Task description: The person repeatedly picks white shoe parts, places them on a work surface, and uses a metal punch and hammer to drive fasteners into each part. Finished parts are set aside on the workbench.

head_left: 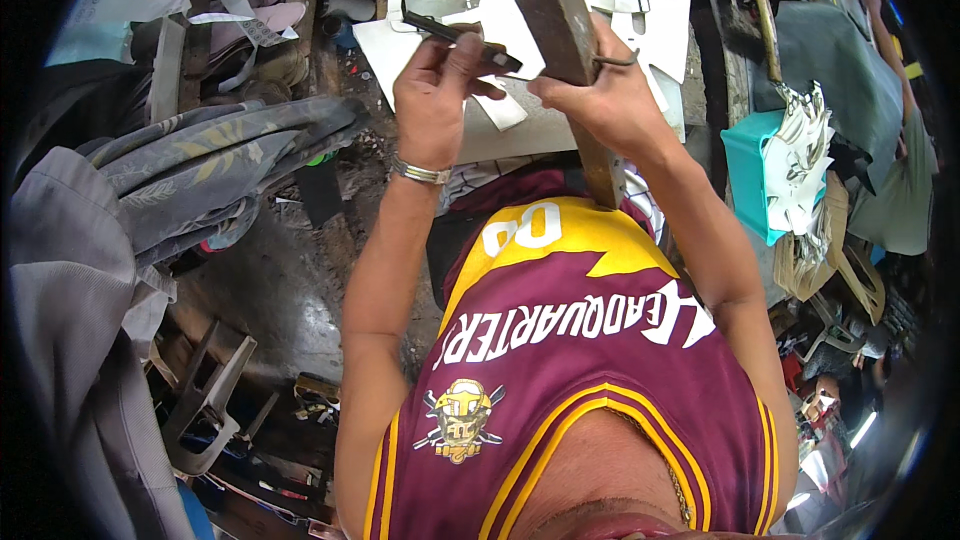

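Note:
My left hand [432, 105] is closed, thumb against fingers, on a slim black strip-like thing [440, 30]; its exact kind is hard to make out. My right hand [610, 95] is wrapped round a worn wooden bar [550, 5], which slants from the top edge down to my lap. A thin dark curved piece [618, 61] sticks out between its fingers. Beyond both hands, white strap pieces with buckles [630, 6], like sandal uppers, lie on a pale board [545, 125]. The bar hides part of them.
At right stands a turquoise box [752, 170] stuffed with white cut pieces. Dark sheet material [835, 70] lies behind it. Patterned dark cloth [210, 155] and a grey cloth [75, 270] drape at left. A plastic stool [215, 410] is at lower left.

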